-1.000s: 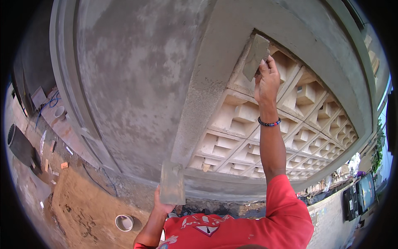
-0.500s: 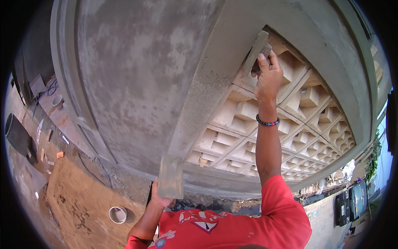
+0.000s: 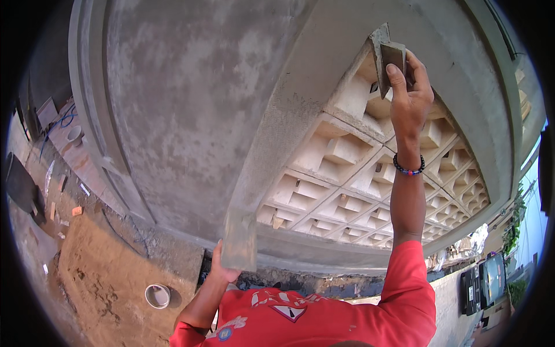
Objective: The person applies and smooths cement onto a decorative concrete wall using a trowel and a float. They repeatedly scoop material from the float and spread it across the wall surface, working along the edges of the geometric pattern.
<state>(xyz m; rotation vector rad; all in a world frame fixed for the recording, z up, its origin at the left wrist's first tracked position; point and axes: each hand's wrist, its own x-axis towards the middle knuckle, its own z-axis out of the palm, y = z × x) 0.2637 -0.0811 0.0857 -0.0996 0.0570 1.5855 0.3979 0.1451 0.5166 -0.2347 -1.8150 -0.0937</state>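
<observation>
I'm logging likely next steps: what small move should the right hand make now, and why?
Probably draw the flat tool in the right hand down the left edge of the block screen: it sits near the screen's top corner, and the plaster strip lower along that edge looks rough.

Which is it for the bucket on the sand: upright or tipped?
Upright: the bucket stands on the sand, its round open top facing up toward the camera.

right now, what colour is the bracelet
The bracelet is mostly black with some red and blue, best seen in the head view.
</observation>
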